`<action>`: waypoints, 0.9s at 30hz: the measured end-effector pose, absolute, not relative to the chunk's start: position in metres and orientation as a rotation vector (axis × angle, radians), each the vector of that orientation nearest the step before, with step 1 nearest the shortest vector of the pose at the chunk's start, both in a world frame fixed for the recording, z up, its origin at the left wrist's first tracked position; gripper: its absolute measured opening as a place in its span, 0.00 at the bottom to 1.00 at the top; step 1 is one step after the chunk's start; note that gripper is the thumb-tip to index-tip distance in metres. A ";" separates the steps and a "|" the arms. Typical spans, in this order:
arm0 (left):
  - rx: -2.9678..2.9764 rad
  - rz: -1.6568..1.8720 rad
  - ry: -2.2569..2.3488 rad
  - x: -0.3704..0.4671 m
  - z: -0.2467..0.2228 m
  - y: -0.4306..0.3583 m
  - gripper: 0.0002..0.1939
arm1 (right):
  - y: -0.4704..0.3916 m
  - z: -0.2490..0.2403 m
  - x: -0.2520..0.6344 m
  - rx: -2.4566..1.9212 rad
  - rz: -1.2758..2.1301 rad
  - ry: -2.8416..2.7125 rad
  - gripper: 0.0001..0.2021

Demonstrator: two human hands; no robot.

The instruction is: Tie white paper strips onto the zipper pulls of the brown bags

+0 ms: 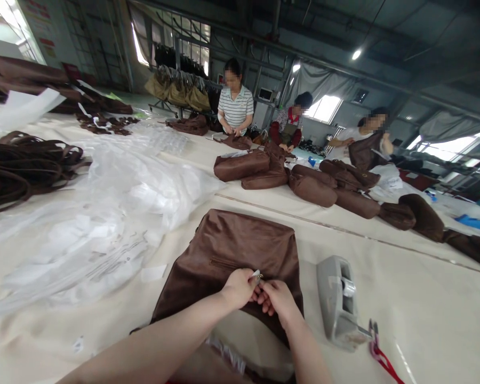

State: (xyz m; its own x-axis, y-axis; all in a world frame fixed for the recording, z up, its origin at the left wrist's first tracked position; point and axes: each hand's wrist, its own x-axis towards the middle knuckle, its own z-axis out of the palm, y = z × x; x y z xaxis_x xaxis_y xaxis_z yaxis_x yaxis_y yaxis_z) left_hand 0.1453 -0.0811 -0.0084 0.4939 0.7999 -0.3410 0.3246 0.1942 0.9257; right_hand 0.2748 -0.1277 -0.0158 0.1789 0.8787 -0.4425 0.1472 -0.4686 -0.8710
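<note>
A brown leather bag (240, 242) lies flat on the pale table in front of me, with a zipped slit across its upper face. Over its lower half, my left hand (242, 288) and my right hand (278, 298) meet, their fingertips pinched together. Between the fingers shows a small shiny metal fitting (260, 277) with a white scrap (256, 273) beside my left thumb. What kind of fitting it is, I cannot make out. Both hands are closed, and the curled fingers hide part of what they hold.
Right of the bag stands a grey tape dispenser (336, 298), with red-handled snips (378, 346) alongside. Clear plastic bags (144, 186) and brown straps (28, 160) cover the left side. Several brown bags (312, 184) line the table's far half. Three people work across the table.
</note>
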 end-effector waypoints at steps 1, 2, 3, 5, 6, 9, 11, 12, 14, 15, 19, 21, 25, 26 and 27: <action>1.414 0.449 1.071 0.145 -0.008 -0.081 0.10 | -0.127 -0.017 0.274 -1.741 1.326 -0.946 0.16; 1.439 0.451 1.080 0.145 -0.007 -0.081 0.09 | -0.126 -0.018 0.273 -1.727 1.302 -0.919 0.14; 1.463 0.449 1.094 0.145 -0.006 -0.081 0.08 | -0.126 -0.019 0.272 -1.719 1.279 -0.895 0.13; 1.489 0.439 1.127 0.145 -0.004 -0.081 0.07 | -0.125 -0.020 0.271 -1.713 1.245 -0.857 0.11; 1.496 0.435 1.138 0.145 -0.003 -0.081 0.07 | -0.125 -0.020 0.271 -1.706 1.232 -0.838 0.11; 1.573 0.453 1.145 0.143 -0.002 -0.081 0.09 | -0.125 -0.019 0.269 -1.680 1.202 -0.786 0.11; 1.717 0.531 1.161 0.140 -0.003 -0.081 0.09 | -0.124 -0.018 0.268 -1.668 1.192 -0.759 0.11; 1.798 0.583 1.171 0.138 -0.003 -0.082 0.10 | -0.124 -0.017 0.267 -1.662 1.191 -0.748 0.12; 1.923 0.667 1.184 0.135 -0.004 -0.083 0.11 | -0.123 -0.018 0.267 -1.651 1.195 -0.732 0.15; 1.959 0.684 1.181 0.134 -0.004 -0.084 0.12 | -0.123 -0.018 0.267 -1.638 1.203 -0.719 0.16; 2.024 0.657 1.158 0.131 -0.002 -0.088 0.10 | -0.121 -0.020 0.269 -1.560 1.241 -0.664 0.21; 2.043 0.634 1.169 0.132 -0.001 -0.090 0.07 | -0.121 -0.019 0.269 -1.536 1.247 -0.668 0.22; 2.055 0.592 1.199 0.133 0.000 -0.088 0.07 | -0.123 -0.015 0.268 -1.494 1.231 -0.702 0.21; 2.054 0.598 1.202 0.134 -0.001 -0.087 0.08 | -0.123 -0.014 0.268 -1.482 1.232 -0.708 0.21; 2.050 0.612 1.203 0.134 -0.001 -0.086 0.09 | -0.124 -0.014 0.269 -1.471 1.230 -0.710 0.20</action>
